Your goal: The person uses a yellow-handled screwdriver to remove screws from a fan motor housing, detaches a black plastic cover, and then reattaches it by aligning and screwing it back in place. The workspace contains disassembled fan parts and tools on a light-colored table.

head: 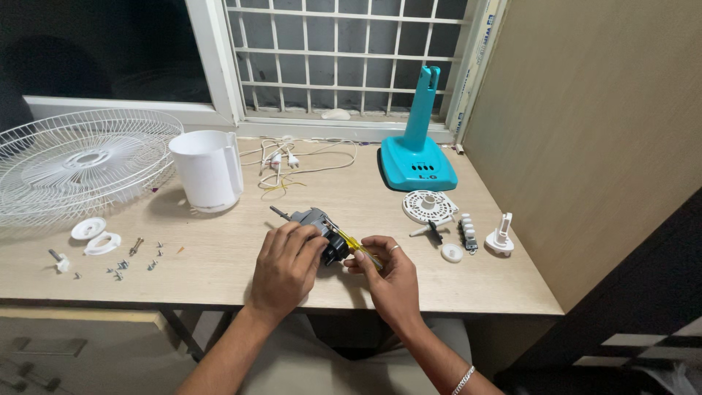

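**Two hands on a small, dense motor**

Both of my hands meet at the near middle of the wooden table [219,252], just in from the front edge. My left hand [285,267] is curled over the fan motor [319,228], fingers pressed together around its dark body, so most of it is hidden; only the grey housing and the bare shaft, poking out up and to the left, show. My right hand [391,274] pinches a yellow-handled screwdriver [356,244], its tip angled into the motor's right end. I cannot see the tip itself.

I judge the motor heavy for its size and fully stiff: metal core, hard casing, nothing that gives. The rounded body could roll or twist under the screwdriver's push, so the sound hold is around the casing with the palm bearing down on the table. I would keep off the shaft, which is thin and smooth, and off any wires, which look like the fragile part. The screwdriver is light, and its glossy handle may slip.

Around me lie the white fan grille [77,162] at far left, a white motor cover [207,170], loose screws [128,265], a coiled cord [289,164], the teal fan stand [417,157] and small white plastic parts [453,223] to the right, all well apart from my hands.
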